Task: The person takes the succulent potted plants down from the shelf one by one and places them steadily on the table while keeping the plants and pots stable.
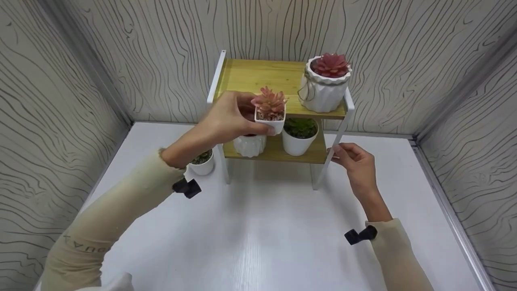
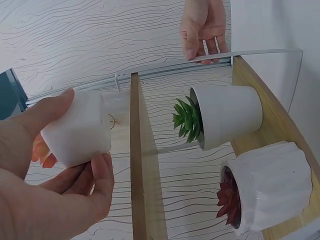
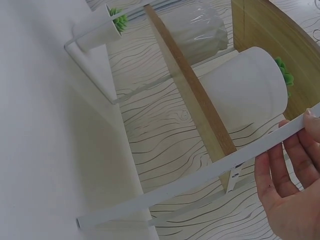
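My left hand (image 1: pixel 230 115) grips a small square white pot with a pink succulent (image 1: pixel 270 106) between thumb and fingers. It is raised in front of the upper board of a two-tier shelf (image 1: pixel 258 74). Seen from the left wrist, the pot (image 2: pixel 80 130) has its underside toward the camera. On the right, my right hand (image 1: pixel 357 165) holds the shelf's white metal leg (image 1: pixel 329 155), thumb on one side and fingers on the other, also seen in the right wrist view along the white bar (image 3: pixel 200 177).
A large white pot with a red succulent (image 1: pixel 323 91) stands at the upper board's right end. The lower board carries a ribbed white pot (image 1: pixel 249 146) and a smooth pot with a green plant (image 1: pixel 299 139). Another potted plant (image 1: pixel 202 165) stands on the white table (image 1: pixel 250 234), left of the shelf.
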`<state>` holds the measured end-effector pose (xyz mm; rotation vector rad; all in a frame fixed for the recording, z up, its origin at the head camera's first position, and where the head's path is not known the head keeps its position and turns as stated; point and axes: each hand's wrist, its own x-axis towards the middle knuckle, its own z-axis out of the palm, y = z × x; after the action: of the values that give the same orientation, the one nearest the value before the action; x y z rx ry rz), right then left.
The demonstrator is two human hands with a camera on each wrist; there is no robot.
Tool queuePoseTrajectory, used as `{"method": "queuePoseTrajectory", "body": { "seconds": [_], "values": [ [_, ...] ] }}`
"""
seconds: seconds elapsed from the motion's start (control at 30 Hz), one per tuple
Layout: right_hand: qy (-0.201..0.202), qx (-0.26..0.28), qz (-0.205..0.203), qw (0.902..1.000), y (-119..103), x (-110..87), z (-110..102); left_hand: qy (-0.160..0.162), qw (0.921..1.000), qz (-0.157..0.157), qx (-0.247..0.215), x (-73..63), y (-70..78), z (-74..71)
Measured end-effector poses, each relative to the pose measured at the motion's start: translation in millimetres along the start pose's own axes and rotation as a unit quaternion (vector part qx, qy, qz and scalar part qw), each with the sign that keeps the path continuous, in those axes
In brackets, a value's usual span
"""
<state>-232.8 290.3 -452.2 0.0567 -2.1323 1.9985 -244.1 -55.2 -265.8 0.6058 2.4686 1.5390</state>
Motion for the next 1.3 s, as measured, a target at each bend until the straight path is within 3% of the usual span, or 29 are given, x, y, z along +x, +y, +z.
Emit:
{"method": "queuePoseTrajectory", "body": {
  "seconds": [0.33, 0.67, 0.87, 1.1, 1.3],
  "values": [
    [0.003, 0.000, 0.001, 1.0000, 1, -0.2, -1, 0.011, 0.9999, -0.003, -0.001, -7.3, -8.1, 0.4],
    [-0.001, -0.001, 0.007, 1.0000, 1, 0.3, -1, 0.008, 0.9992, -0.009, -0.038, -14.9, -17.4, 2.3],
    [0.002, 0.007, 0.006, 1.0000, 1, 0.3, -1, 0.009, 0.9992, -0.010, -0.038, -21.5, -29.4, 2.9],
    [0.004, 0.000, -0.002, 1.0000, 2, 0.3, 0, 0.017, 0.9987, 0.011, -0.047, -33.6, -45.4, -0.9],
    [0.007, 0.007, -0.001, 1.0000, 3, -1.5, 0, 0.035, 0.9986, -0.002, -0.039, -39.2, -57.7, -1.1]
  ]
}}
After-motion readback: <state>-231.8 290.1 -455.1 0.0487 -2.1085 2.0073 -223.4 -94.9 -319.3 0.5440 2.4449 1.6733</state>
